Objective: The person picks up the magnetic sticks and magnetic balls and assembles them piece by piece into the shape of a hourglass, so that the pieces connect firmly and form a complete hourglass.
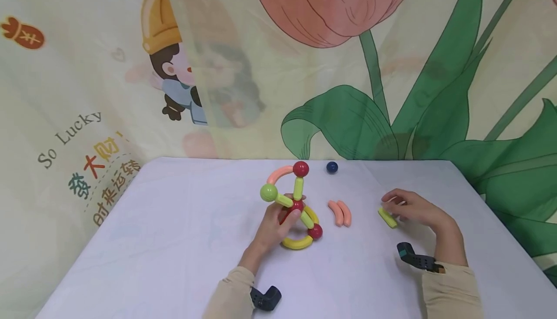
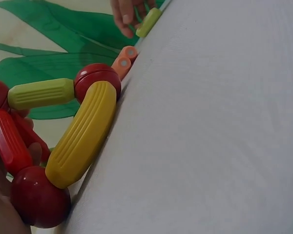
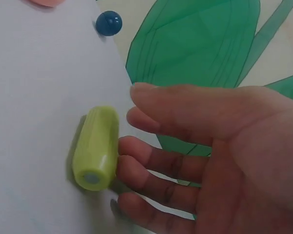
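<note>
My left hand [image 1: 271,232] grips a toy frame of magnetic rods and balls at its middle, around a red ball [image 1: 297,206]. Light green rods, a green ball [image 1: 269,193], a coral curved rod [image 1: 280,173] and yellow curved rods [image 1: 298,244] make up the frame. Red rods [image 2: 10,141] also show by the left palm in the left wrist view. On the right, my right hand [image 1: 415,208] is beside a loose light green rod [image 3: 95,151] lying on the table. Its fingertips touch or nearly touch the rod's side, while the thumb stays apart from it.
Two coral curved rods [image 1: 339,213] lie side by side between the hands. A dark blue ball [image 1: 332,167] sits near the table's back edge. The white-covered table [image 1: 174,261] meets a printed curtain [image 1: 243,67] behind.
</note>
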`<state>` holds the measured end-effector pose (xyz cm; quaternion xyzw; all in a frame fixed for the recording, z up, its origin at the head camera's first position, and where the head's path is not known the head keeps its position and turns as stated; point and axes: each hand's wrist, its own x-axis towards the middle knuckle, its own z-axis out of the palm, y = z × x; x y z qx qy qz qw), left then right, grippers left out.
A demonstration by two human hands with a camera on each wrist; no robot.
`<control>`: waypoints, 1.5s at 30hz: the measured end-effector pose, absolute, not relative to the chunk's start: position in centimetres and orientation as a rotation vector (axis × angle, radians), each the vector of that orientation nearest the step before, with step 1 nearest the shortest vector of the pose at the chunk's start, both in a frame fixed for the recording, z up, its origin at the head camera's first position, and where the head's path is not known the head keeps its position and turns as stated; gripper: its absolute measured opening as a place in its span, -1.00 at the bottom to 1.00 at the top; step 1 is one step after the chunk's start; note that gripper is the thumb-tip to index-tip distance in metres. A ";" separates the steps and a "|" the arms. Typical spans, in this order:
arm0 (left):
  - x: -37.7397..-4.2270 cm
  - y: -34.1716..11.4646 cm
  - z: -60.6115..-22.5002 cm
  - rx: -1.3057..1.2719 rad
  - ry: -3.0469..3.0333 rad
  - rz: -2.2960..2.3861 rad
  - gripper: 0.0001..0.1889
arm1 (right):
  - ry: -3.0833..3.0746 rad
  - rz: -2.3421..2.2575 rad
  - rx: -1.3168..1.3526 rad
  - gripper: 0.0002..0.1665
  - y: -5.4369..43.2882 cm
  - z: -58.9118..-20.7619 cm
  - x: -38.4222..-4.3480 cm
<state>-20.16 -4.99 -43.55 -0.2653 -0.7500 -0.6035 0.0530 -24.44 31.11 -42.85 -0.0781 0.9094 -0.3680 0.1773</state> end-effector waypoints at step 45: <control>-20.9 -4.7 -45.2 -0.797 -2.095 -1.908 -0.38 | 2.726 -1.086 -0.464 -0.64 27.5 -40.9 -24.2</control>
